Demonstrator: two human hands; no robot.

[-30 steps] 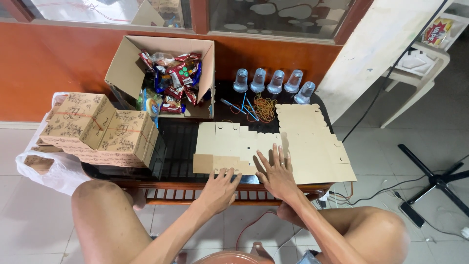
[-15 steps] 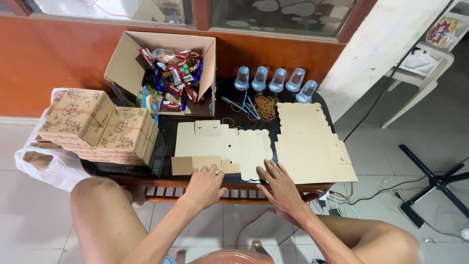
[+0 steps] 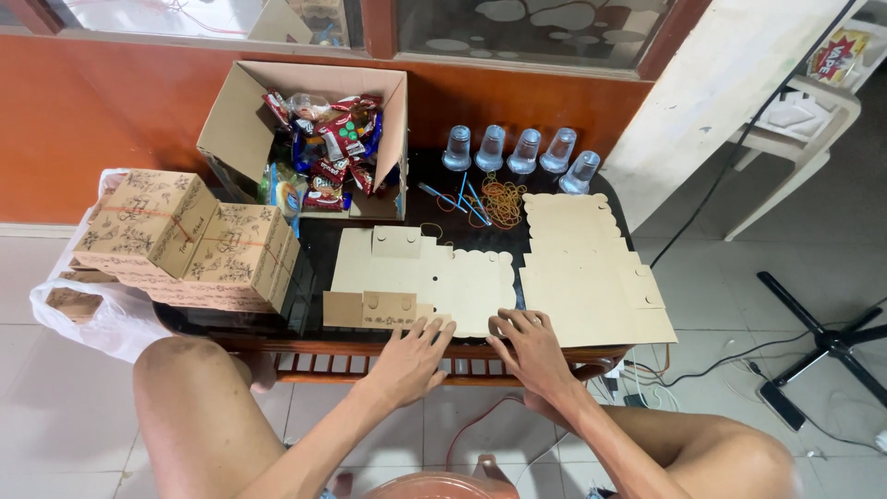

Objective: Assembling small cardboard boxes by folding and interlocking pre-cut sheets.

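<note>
Left hand (image 3: 407, 356) presses flat carton (image 3: 420, 277); open box (image 3: 305, 139) holds snack packets (image 3: 323, 148)

Plain tan flat box blank (image 3: 434, 282), dark glossy bench (image 3: 319, 245) beneath, brown-patterned tan folded boxes (image 3: 185, 240) left of it, red and blue snack packets (image 3: 323, 148) behind

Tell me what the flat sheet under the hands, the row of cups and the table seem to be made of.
Flat box blank, touched by left hand and right hand: thin brown cardboard, matte, with die-cut tabs and scalloped edges. Cups: clear plastic, probably; see-through and glinting. Table: dark glossy top, perhaps glass, showing reflections; its front rail looks like reddish varnished wood.
</note>
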